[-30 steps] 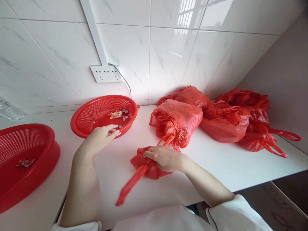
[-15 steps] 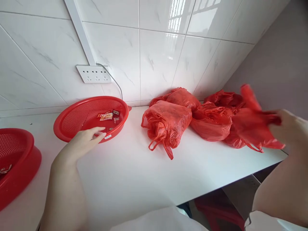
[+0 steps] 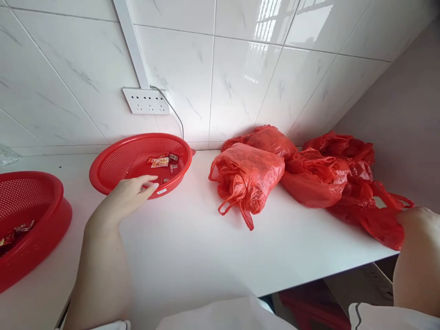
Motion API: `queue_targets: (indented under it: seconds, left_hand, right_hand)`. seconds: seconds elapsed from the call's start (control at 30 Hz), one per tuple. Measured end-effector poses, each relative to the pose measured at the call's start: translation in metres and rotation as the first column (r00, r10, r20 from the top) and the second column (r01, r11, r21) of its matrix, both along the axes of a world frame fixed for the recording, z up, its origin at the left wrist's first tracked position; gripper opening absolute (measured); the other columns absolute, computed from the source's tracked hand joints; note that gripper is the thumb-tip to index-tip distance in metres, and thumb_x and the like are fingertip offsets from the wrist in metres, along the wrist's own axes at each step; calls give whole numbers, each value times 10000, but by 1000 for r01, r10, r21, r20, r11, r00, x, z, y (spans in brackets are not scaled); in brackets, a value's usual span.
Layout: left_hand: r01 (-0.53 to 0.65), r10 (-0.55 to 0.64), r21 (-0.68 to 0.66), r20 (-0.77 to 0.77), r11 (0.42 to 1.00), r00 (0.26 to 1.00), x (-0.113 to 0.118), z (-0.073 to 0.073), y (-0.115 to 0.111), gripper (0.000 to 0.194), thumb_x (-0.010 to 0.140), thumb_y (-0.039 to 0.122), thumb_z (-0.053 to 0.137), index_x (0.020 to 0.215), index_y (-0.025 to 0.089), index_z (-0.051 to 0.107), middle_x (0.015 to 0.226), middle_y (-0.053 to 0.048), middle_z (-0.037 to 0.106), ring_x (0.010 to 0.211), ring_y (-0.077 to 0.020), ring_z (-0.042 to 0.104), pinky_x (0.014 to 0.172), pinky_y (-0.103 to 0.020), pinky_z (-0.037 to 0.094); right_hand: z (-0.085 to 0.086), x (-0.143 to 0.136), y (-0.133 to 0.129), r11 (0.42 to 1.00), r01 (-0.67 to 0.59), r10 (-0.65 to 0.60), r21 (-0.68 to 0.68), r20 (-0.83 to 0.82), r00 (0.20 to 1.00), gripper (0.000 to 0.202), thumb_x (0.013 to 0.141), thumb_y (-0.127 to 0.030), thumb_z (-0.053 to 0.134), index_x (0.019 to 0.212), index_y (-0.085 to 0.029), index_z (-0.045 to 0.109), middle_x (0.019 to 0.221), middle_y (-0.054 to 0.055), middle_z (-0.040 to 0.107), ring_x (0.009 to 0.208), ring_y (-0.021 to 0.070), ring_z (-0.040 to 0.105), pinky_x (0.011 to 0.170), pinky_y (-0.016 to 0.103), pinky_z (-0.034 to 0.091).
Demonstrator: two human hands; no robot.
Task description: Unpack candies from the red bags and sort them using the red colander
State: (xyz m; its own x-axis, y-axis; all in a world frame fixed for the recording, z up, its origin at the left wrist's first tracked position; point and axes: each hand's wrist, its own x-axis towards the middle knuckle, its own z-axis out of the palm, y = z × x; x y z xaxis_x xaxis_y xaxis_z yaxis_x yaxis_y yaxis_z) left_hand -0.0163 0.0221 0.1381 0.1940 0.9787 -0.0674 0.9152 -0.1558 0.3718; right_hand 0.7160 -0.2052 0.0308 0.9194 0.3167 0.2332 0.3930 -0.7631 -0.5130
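Observation:
My left hand point(image 3: 132, 197) is at the near rim of a red perforated plastic basket point(image 3: 113, 158), its thumb and forefinger apart and nothing between them. Inside that basket lie several small wrapped packets point(image 3: 160, 162). Far to the right, my right hand point(image 3: 420, 222) grips a red plastic bag point(image 3: 381, 224) low at the table's right end; its fingertips are hidden. Beside this bag sit more filled red plastic bags point(image 3: 316, 181), bunched together. A tied-looking red bag point(image 3: 252, 172) with loose handles lies nearer the middle.
A second red basket point(image 3: 57, 229) with packets in it stands at the left edge of the white table point(image 3: 206, 256). On the tiled wall is a socket panel point(image 3: 147, 101) with a grey cable. Below the table's front edge shows a dark red stool point(image 3: 312, 307).
My right hand has brought the red bag down from above the pile onto the table's right end. My left hand stays by the basket. The view has shifted slightly left.

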Motion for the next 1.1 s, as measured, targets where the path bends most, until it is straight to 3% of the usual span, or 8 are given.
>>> queue_targets:
  seconds: [0.13, 0.37, 0.5, 0.6, 0.73, 0.87, 0.97, 1.1]
  left_hand:
    - [-8, 8, -25, 22, 1000, 1000, 0, -1, 1, 524, 820, 581, 438, 1220, 290, 610, 939, -58, 699, 754, -249, 653, 603, -324, 480]
    - [-19, 20, -28, 20, 999, 1000, -4, -3, 0, 513, 821, 580, 430, 1215, 302, 606, 973, -55, 702, 767, -250, 655, 611, -327, 488]
    - [-11, 11, -32, 13, 999, 1000, -5, -5, 2, 505, 823, 580, 432, 1215, 312, 603, 976, -57, 699, 779, -252, 655, 621, -329, 489]
    - [-6, 6, -34, 12, 999, 1000, -5, -7, 2, 503, 820, 587, 434, 1227, 336, 591, 982, -41, 698, 794, -249, 652, 639, -331, 491]
    - [-11, 11, -42, 16, 999, 1000, -5, -7, 1, 531, 819, 602, 429, 1245, 325, 583, 976, -47, 696, 798, -246, 650, 644, -329, 492]
    - [-10, 11, -38, 20, 999, 1000, -5, -5, 0, 548, 819, 599, 427, 1247, 298, 592, 999, -62, 693, 799, -248, 650, 633, -323, 489]
    - [-29, 30, -41, 14, 999, 999, -7, -5, 0, 552, 816, 597, 431, 1257, 303, 584, 1014, -62, 693, 803, -250, 650, 639, -323, 489]
    - [-28, 29, -39, 21, 999, 999, -8, -7, 1, 551, 820, 591, 433, 1273, 309, 571, 1079, -74, 675, 859, -259, 648, 669, -327, 493]
  right_hand:
    - [-14, 5, -1, 935, 238, -260, -262, -53, 964, 372, 386, -178, 631, 701, -248, 446, 1050, 325, 516, 1187, 507, 398, 662, 580, 305]
    - [20, -62, 55, 989, -147, 142, 4, 250, 958, 370, 662, -237, 584, 1031, -212, 605, 1187, 269, 507, 1174, 385, 436, 779, 500, 349]
    - [52, -118, 107, 811, -583, 551, -47, 398, 733, 209, 802, -246, 562, 1003, -245, 617, 1028, 138, 606, 998, 245, 517, 840, 387, 347]
    - [59, -143, 139, 730, -675, 672, -107, 296, 679, 337, 685, -142, 678, 1009, -224, 633, 1005, 106, 606, 875, 203, 490, 828, 398, 282]
    - [63, -145, 164, 851, -517, 525, -97, 99, 845, 269, 557, -11, 696, 769, -175, 673, 646, -22, 510, 590, 93, 304, 708, 377, 222]
    - [83, -134, 171, 948, -319, 309, 23, 190, 932, 113, 666, -129, 644, 757, -150, 708, 609, 14, 486, 554, 84, 180, 622, 382, 209]
    - [103, -130, 170, 976, -169, 127, 134, 279, 952, 266, 706, -171, 590, 909, -101, 746, 693, 124, 590, 555, 98, 278, 591, 391, 224]
    - [121, -129, 164, 980, -190, 165, 65, 279, 946, 330, 698, -211, 607, 964, -83, 753, 749, 179, 650, 630, 149, 462, 584, 392, 260]
